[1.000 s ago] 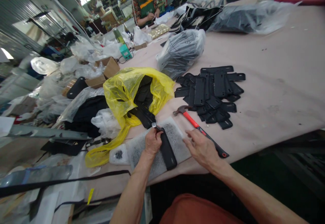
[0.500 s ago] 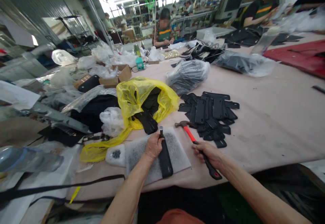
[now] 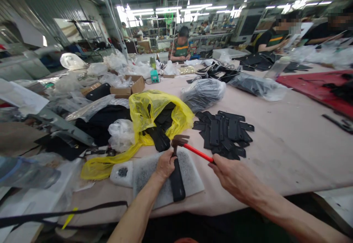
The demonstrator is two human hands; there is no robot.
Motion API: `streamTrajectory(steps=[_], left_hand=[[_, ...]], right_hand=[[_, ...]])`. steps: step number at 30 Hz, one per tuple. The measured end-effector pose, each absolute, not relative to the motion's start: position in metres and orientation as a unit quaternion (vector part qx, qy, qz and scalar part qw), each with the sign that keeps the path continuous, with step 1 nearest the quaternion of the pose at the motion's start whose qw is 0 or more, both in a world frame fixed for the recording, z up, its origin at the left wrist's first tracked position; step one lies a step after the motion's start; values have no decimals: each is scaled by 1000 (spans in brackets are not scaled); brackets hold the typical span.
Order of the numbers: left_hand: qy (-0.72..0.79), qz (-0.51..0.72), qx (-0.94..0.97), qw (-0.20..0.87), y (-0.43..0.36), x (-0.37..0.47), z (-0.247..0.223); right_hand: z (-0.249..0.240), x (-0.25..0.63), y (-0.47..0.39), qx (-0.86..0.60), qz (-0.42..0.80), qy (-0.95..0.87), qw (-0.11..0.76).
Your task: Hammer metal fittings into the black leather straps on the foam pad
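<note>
My left hand (image 3: pixel 166 165) is closed round a short upright metal punch (image 3: pixel 174 152), which stands on the far end of a long black strip (image 3: pixel 178 184). The strip lies on a speckled pale slab (image 3: pixel 193 177) at the table's near edge. My right hand (image 3: pixel 227 173) grips a claw hammer (image 3: pixel 197 152) by its red and black handle. The hammer's head is right at the top of the punch; whether they touch I cannot tell. To the right of the slab lies a pile of similar black pieces (image 3: pixel 215 132).
Behind the slab, a yellow plastic bag (image 3: pixel 176 120) holds more black pieces. A white block with a dark patch (image 3: pixel 116 175) sits to its left. Farther off are a grey bundle in clear plastic (image 3: pixel 204 92), a cardboard box (image 3: pixel 138 85) and a red sheet (image 3: pixel 303 85). Several people work beyond.
My right hand has swung the hammer leftward, from beside the pile to over the punch. My left hand keeps its hold on the punch. The camera view has tilted up slightly.
</note>
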State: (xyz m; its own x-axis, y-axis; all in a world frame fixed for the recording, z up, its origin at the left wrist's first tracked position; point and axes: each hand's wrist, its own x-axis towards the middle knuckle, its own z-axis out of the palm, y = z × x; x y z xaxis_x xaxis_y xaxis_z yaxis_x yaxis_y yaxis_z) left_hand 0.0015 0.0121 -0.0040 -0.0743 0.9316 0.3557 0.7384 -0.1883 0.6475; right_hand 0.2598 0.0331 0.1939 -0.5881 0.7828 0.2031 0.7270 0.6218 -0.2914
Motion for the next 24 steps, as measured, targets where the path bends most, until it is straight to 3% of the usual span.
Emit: streamTrajectory(steps=[2,5,7,11,13,15,17,19,20,24], left_hand=[[626,389,664,128,12,1,-5],[628,398,654,141,12,0,-7],[625,399,655,144,12,0,-7],[627,392,660,134,12,0,-6],[631,392,657,132,12,0,-7],[633,394,652,138,12,0,-7],[633,395,650,144,11,0,-7],[634,393,650,146,12,0,-7],[634,391,651,146,12,0,-6],[639,386,649,146,12,0,-6]], right_hand=[[200,259,35,-442,85,-880,151],[212,253,34,-493,109,-801,322],[207,250,31,-495,129,-775,371],[190,256,32,-446,137,-868,168],[200,259,37,-450,128,-872,146],[219,258,40,-475,118,-836,247],[231,252,39,-512,102,-753,399],[227,248,35,-509,94,-727,451],[219,248,32,-494,98,-756,417],[174,265,30,-449,122,-877,121]])
